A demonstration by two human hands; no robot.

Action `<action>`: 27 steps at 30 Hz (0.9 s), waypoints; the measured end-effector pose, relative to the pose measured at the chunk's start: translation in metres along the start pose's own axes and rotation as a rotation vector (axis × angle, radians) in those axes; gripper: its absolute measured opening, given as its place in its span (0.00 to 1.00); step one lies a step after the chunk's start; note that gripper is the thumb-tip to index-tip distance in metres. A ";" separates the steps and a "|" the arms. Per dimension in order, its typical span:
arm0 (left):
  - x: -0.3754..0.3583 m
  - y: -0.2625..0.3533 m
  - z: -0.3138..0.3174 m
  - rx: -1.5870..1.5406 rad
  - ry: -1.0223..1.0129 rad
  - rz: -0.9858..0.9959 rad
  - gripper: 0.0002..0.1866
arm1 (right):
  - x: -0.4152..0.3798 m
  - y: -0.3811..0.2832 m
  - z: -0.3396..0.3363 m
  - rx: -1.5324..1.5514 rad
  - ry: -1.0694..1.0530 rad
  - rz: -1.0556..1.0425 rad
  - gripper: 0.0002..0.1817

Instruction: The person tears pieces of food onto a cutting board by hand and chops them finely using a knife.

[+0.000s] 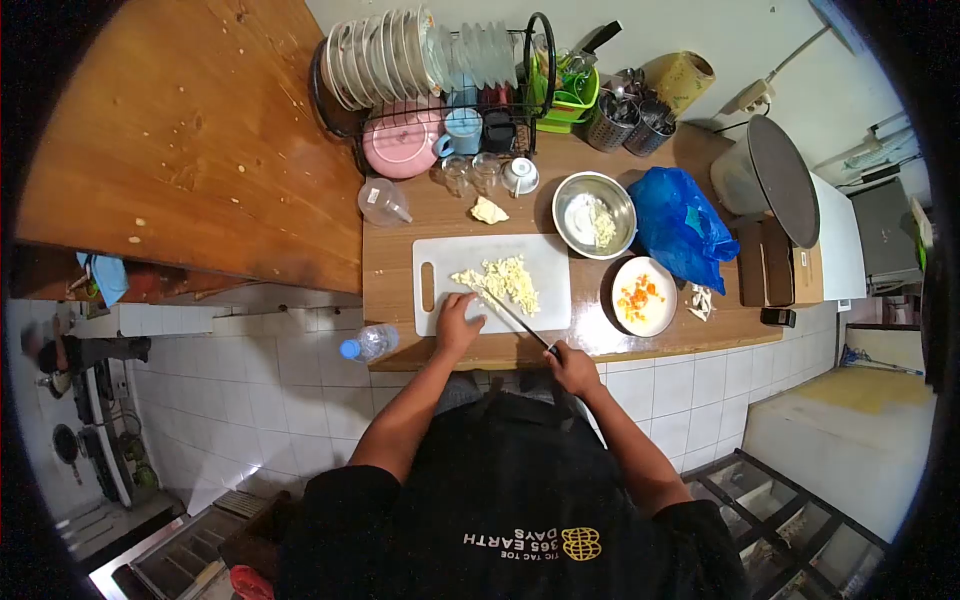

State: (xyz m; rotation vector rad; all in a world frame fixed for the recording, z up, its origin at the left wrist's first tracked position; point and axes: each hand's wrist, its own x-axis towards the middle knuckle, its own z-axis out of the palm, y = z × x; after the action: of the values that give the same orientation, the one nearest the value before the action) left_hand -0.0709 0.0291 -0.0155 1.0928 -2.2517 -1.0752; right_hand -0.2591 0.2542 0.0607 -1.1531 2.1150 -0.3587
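My right hand is closed around the dark handle of a knife, whose blade slants across a white cutting board with its tip among pale yellow chopped pieces. Beside the blade tip, my left hand rests at the board's near edge, its thumb apart from the fingers and nothing seen in it. A metal bowl right of the board holds more pale chopped bits. Close by, a white plate carries small orange pieces. Beyond the board lies a pale yellow lump.
A blue plastic bag sits right of the bowl. A water bottle lies at the table's near left corner. At the back stand a dish rack, a clear plastic jug and cutlery holders. Scraps lie past the plate.
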 end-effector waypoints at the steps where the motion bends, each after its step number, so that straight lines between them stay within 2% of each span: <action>1: 0.003 -0.001 0.000 0.002 -0.002 0.001 0.28 | -0.001 0.002 0.006 0.006 0.036 -0.006 0.21; 7: 0.006 0.003 -0.003 -0.029 -0.066 -0.094 0.24 | -0.002 -0.012 0.034 0.020 0.040 0.055 0.21; 12: 0.005 -0.007 0.004 -0.015 0.044 -0.008 0.14 | -0.008 -0.028 0.050 0.002 0.028 0.178 0.22; 16: 0.001 -0.011 0.006 -0.103 0.065 -0.067 0.11 | -0.018 -0.033 0.059 -0.002 0.042 0.214 0.22; 22: 0.002 -0.018 0.013 -0.103 0.132 -0.058 0.09 | -0.016 -0.029 0.063 -0.021 0.015 0.228 0.21; 27: 0.007 -0.016 0.016 -0.136 0.190 -0.048 0.07 | -0.011 -0.016 0.068 -0.028 0.075 0.145 0.18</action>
State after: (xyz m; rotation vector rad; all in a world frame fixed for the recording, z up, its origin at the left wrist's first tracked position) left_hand -0.0782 0.0248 -0.0375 1.1459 -1.9843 -1.0781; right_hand -0.1979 0.2597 0.0251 -1.0085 2.2603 -0.3101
